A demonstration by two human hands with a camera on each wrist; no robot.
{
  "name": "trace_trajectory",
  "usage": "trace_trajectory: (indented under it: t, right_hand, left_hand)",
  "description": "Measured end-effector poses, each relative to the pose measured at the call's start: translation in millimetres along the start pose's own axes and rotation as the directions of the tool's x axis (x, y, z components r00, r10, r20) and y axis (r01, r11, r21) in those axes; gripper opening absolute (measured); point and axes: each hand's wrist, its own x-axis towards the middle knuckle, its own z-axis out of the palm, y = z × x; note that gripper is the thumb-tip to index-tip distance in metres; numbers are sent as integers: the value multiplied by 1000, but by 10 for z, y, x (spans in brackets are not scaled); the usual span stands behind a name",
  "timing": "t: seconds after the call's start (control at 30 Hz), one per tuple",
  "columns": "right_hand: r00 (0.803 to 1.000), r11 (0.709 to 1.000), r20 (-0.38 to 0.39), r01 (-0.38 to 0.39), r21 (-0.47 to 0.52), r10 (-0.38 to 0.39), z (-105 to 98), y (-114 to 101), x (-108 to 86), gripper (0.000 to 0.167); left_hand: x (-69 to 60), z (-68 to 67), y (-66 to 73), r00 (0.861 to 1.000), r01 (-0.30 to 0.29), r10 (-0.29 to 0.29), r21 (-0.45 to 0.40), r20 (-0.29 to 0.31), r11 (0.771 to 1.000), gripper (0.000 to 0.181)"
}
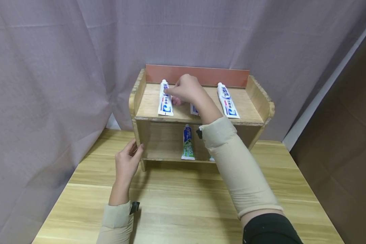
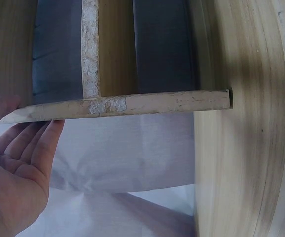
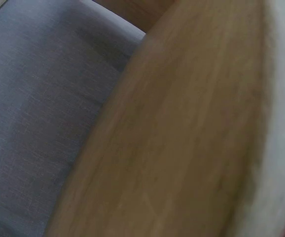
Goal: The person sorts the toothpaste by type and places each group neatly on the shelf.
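Observation:
A two-tier wooden shelf (image 1: 152, 101) stands on the table. On its upper tier lie white-and-blue toothpaste tubes: a left tube (image 1: 165, 106), a middle tube (image 1: 194, 109) mostly behind the right arm, and a right tube (image 1: 228, 101). My right hand (image 1: 187, 89) is over the upper tier, one digit touching the left tube; whether it pinches the tube is hidden. My left hand (image 1: 128, 161) grips the shelf's left side panel (image 2: 157, 102), thumb and fingers on opposite faces. The lower tier holds a blue-and-green toothpaste tube (image 1: 187, 145); beside it, another tube's end (image 1: 211, 158) shows past the sleeve.
A reddish-brown strip (image 1: 198, 75) lines the shelf's back top edge. Behind hangs a grey curtain (image 1: 183, 30), with a brown panel (image 1: 338, 135) at right. The wooden table (image 1: 177, 203) extends in front. The right wrist view holds mostly a blurred wooden board (image 3: 182, 123).

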Motion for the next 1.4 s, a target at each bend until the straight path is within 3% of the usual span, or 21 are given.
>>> trace_trajectory:
  t: [0.17, 0.37, 0.6, 0.87, 1.2, 1.4]
  right_hand:
    - [1000, 995, 20, -4, 99, 2, -3, 20, -11, 35]
    - [1000, 991, 18, 8, 134, -10, -22, 31, -40, 34]
    - [997, 995, -55, 59, 81, -55, -81, 53, -142, 40]
    - [990, 991, -113, 93, 93, -82, -136, 93, -332, 42]
    - [973, 967, -161, 190, 172, -163, -177, 149, -618, 39]
    - [961, 935, -195, 243, 257, -196, -157, 256, -789, 38]
  left_hand:
    - [6, -20, 3, 1000, 6, -6, 4, 0, 1000, 30]
    - [9, -21, -8, 1000, 10, -10, 1, 0, 1000, 30]
    - [5, -7, -23, 1000, 8, -8, -17, 1, 1000, 30]
    - [8, -10, -18, 1000, -7, 7, -11, -2, 1000, 30]
    - [8, -26, -17, 1000, 9, -9, -12, -6, 1000, 31]
    - [14, -34, -16, 1000, 5, -5, 2, -2, 1000, 30]
